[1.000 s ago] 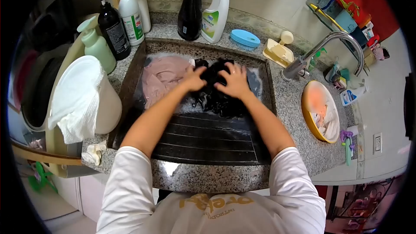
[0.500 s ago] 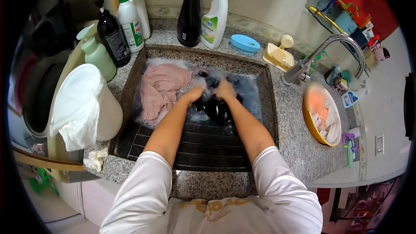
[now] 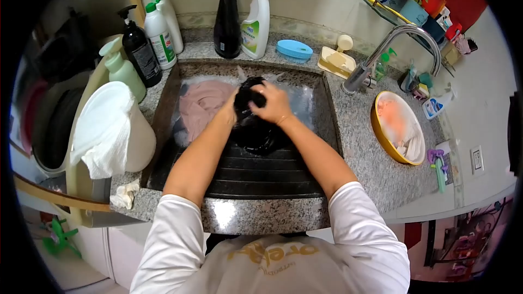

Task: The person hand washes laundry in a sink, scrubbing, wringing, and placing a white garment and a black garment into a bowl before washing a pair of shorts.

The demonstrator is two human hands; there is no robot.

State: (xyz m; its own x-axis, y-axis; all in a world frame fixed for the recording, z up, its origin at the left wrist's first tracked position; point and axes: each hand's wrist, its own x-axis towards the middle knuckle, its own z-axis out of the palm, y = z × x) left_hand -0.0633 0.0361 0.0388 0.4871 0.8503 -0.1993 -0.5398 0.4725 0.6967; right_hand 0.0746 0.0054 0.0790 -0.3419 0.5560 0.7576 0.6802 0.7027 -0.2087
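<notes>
A wet black garment (image 3: 257, 130) is bunched between my two hands above the water, and its lower part hangs onto the ridged washboard slope (image 3: 239, 179) of the sink. My left hand (image 3: 231, 109) grips its left side, the fingers partly hidden behind the cloth. From the right, my right hand (image 3: 272, 103) closes its fingers around the upper bunch. A pink garment (image 3: 202, 106) lies soaking just left of my hands. Sudsy water (image 3: 305, 100) fills the back of the stone sink (image 3: 334, 125).
Left stands a bin (image 3: 139, 141) draped with a white towel (image 3: 101, 125). A black pump bottle (image 3: 227, 19), a white spray bottle (image 3: 256, 24) and a blue soap dish (image 3: 294, 49) line the back ledge. A faucet (image 3: 359, 76) and a yellow basin (image 3: 381, 136) with cloths are right.
Both hands have lifted the black garment out of the water and gathered it into a bunch. The pink garment stays on the left. The whole view has shifted slightly.
</notes>
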